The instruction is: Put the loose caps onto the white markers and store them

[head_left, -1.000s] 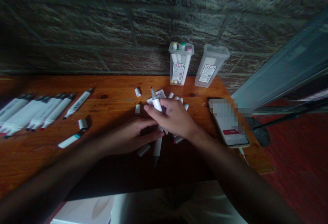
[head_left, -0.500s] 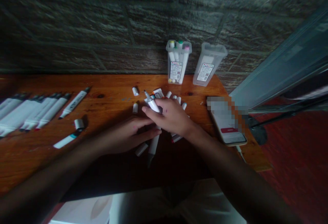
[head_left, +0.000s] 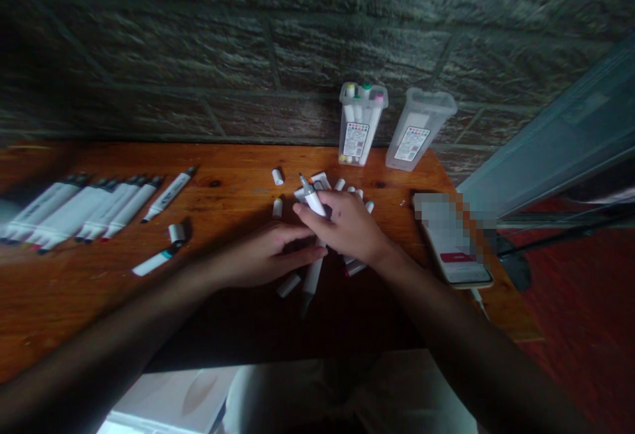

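My right hand [head_left: 350, 225] grips an uncapped white marker [head_left: 313, 198], its dark tip pointing up and away from me. My left hand [head_left: 265, 255] lies just left of it on the wooden table [head_left: 233, 176], fingers resting over a small pile of white markers [head_left: 310, 280] and touching them. Loose white caps [head_left: 278, 176] lie just beyond both hands. Part of the pile is hidden under my hands.
A row of several white markers [head_left: 82, 209] lies at the table's left, with a teal-tipped marker [head_left: 155, 262] and a cap [head_left: 176, 232] nearby. Two clear marker boxes [head_left: 362, 123] stand against the brick wall. A phone [head_left: 454, 242] lies at the right edge.
The marker in my right hand tilted and shifted slightly. Both hands stay over the pile. The view swung a little, so everything sits slightly further right.
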`<state>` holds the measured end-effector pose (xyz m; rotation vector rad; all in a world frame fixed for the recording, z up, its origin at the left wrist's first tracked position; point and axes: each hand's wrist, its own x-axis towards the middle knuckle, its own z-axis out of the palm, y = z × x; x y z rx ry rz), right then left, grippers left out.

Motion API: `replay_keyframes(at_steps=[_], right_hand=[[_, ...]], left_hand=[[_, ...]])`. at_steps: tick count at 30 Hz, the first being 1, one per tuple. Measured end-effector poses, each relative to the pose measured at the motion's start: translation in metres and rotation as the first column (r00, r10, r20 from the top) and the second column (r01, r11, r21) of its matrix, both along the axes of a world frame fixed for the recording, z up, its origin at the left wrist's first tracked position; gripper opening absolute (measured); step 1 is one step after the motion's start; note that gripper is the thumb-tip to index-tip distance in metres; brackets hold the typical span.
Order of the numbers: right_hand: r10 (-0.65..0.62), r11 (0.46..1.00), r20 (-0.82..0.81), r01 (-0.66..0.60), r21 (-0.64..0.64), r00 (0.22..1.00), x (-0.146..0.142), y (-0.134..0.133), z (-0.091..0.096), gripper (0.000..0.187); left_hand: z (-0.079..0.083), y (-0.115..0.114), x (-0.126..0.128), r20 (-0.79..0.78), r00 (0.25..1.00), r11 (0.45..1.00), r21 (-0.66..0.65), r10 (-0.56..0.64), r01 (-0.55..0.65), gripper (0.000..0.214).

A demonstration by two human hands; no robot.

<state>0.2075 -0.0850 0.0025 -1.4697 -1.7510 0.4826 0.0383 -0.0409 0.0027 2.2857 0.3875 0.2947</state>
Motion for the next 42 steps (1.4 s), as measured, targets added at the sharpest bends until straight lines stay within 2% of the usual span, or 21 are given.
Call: replay_keyframes(at_steps=[14,24,31,36,42], right_hand=[[-0.013,1.0,0.014,0.013,0.008,1.0,0.004,0.003,-0.003,0.035],[-0.013,1.0,0.029,0.012,0.013,0.999,0.002,0.002,-0.004,0.033],[-0.011,1.0,0.045,0.011,0.006,0.999,0.002,0.003,-0.005,0.033],[-0.012,1.0,0.064,0.012,0.003,0.998,0.002,0.003,-0.005,0.033],[0.016,1.0,0.173,-0.012,-0.024,0.985,0.004,0.001,-0.002,0.033]], left_hand=[[-0.009,0.004,0.002,-0.007,1.0,1.0,-0.026,0.012,-0.012,0.027],[-0.01,0.004,0.002,0.005,1.0,0.996,-0.087,0.02,-0.02,0.028],[-0.004,0.002,0.003,0.022,1.0,0.998,-0.064,0.017,-0.016,0.025],[-0.005,0.002,0.003,0.023,1.0,0.995,-0.096,0.006,-0.004,0.026],[-0.01,0.003,0.002,0.016,1.0,1.0,-0.001,0.023,-0.023,0.027]])
